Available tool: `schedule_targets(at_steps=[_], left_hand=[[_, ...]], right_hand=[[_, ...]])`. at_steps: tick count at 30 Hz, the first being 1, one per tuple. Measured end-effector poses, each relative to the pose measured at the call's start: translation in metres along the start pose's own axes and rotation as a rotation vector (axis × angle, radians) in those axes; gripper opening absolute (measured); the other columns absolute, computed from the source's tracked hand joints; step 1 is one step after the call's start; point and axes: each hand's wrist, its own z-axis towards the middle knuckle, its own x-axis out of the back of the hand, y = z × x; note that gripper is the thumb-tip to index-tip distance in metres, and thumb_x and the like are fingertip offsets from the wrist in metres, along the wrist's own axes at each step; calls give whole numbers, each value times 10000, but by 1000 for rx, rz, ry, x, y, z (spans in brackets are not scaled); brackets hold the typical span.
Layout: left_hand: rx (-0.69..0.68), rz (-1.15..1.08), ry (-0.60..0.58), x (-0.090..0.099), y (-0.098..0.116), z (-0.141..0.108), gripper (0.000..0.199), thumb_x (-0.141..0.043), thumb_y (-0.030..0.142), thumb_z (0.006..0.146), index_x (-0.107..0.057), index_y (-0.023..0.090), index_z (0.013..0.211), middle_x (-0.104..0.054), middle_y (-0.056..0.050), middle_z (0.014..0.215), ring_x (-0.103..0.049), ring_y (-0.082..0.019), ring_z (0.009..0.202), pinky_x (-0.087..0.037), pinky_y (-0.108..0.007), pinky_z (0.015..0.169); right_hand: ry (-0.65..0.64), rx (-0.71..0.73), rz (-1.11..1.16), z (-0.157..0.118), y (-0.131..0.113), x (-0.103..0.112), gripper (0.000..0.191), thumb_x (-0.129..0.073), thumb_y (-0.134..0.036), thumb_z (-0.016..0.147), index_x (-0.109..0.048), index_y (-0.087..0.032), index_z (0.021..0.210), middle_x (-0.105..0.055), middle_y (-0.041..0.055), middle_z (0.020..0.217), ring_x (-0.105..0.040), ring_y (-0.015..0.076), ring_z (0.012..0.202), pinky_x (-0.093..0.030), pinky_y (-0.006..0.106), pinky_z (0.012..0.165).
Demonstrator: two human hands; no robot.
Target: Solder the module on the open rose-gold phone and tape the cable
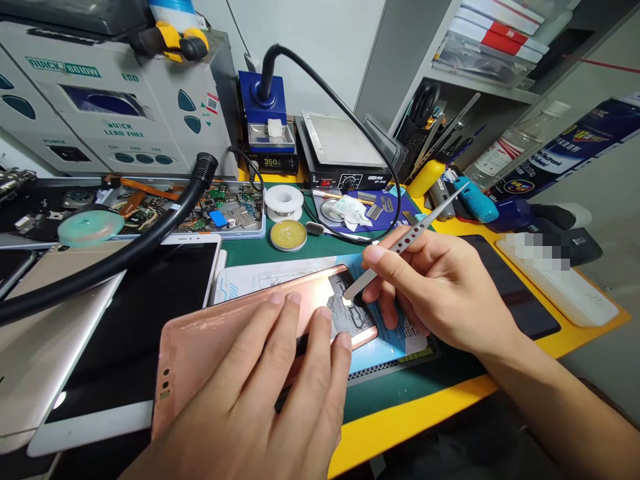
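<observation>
A copper-pink phone back cover (pixel 200 333) lies tilted across the front of the bench. My left hand (pixel 270 380) rests on it with fingers stretched out, pressing its surface. Metal tweezers (pixel 400 250) are pinched between the thumb and fingers of my right hand (pixel 430 280). Their blunt rear end touches the dark, wrinkled patch (pixel 350 317) at the cover's right end, and the pointed tips face up and right. Under the cover lies a blue and white printed sheet (pixel 390 343).
Phones, including a white-framed one (pixel 145 320), lie at left under a thick black hose (pixel 125 247). Behind are a solder spool (pixel 284 202), yellow paste tin (pixel 289 235), parts tray (pixel 250 230), soldering stand (pixel 265 100) and hot plate (pixel 340 140). A dark phone (pixel 510 287) lies right.
</observation>
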Motion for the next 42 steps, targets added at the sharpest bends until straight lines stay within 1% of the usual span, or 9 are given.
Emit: schedule_targets(at_steps=[4, 12, 18, 22, 26, 31, 35, 40, 42], left_hand=[[-13, 12, 3, 2, -3, 4, 732, -746, 482, 923, -554, 32, 1468, -688, -267, 1443, -594, -496, 1376, -254, -607, 1348], [1, 18, -2, 3, 1, 6, 639, -717, 441, 951, -594, 66, 1454, -717, -235, 1423, -619, -450, 1372, -267, -588, 1337], [-23, 21, 14, 1, -3, 5, 666, -743, 420, 923, -575, 34, 1438, -712, -251, 1386, -596, -478, 1337, -233, -595, 1349], [-30, 13, 12, 1, -5, 6, 714, -725, 456, 928, -551, 9, 1457, -689, -274, 1412, -575, -496, 1344, -210, -609, 1356], [-9, 15, -9, 3, 1, 8, 704, -747, 407, 913, -545, 26, 1468, -691, -264, 1428, -573, -498, 1368, -234, -605, 1349], [30, -2, -14, 3, 5, 6, 652, -677, 437, 944, -567, 43, 1452, -695, -241, 1437, -582, -487, 1367, -253, -600, 1337], [-9, 10, 7, 1, -1, 5, 639, -677, 437, 951, -573, 33, 1435, -708, -245, 1385, -572, -481, 1356, -235, -593, 1339], [-54, 18, -14, 2, -2, 6, 740, -685, 458, 946, -499, -1, 1495, -632, -289, 1453, -530, -514, 1365, -190, -612, 1351], [-43, 6, -28, 3, 0, 6, 733, -665, 481, 950, -516, -5, 1479, -631, -291, 1441, -526, -522, 1363, -188, -621, 1349]], right_hand=[[-6, -19, 36, 1, -3, 0, 391, -927, -389, 891, -693, -172, 666, -676, -5, 452, -470, 69, 283, -303, 152, 281], [-2, -56, 47, 1, -5, 0, 407, -931, -422, 879, -696, -190, 641, -666, -3, 443, -482, 87, 271, -327, 169, 270], [21, 9, -13, 0, -4, -2, 400, -939, -404, 876, -707, -181, 638, -668, -1, 442, -459, 71, 284, -315, 165, 285], [10, -28, 55, 1, -3, 0, 382, -928, -367, 892, -707, -179, 644, -678, -4, 450, -464, 65, 278, -306, 150, 280], [8, -63, 96, 2, -3, 1, 374, -926, -368, 892, -704, -192, 648, -679, -11, 453, -484, 83, 276, -332, 160, 275], [2, -26, 90, 0, -3, -2, 335, -934, -293, 888, -715, -176, 664, -687, -12, 456, -486, 59, 294, -324, 132, 302], [22, 13, 81, 0, -4, -4, 328, -929, -221, 884, -707, -166, 650, -699, -11, 465, -500, 46, 308, -333, 107, 317], [18, -34, 93, 0, -4, -2, 330, -880, -196, 916, -693, -168, 646, -671, -28, 434, -485, 50, 273, -338, 107, 291], [17, -47, 98, 0, -4, -2, 332, -857, -194, 933, -689, -170, 647, -673, -31, 435, -488, 48, 271, -347, 101, 292]])
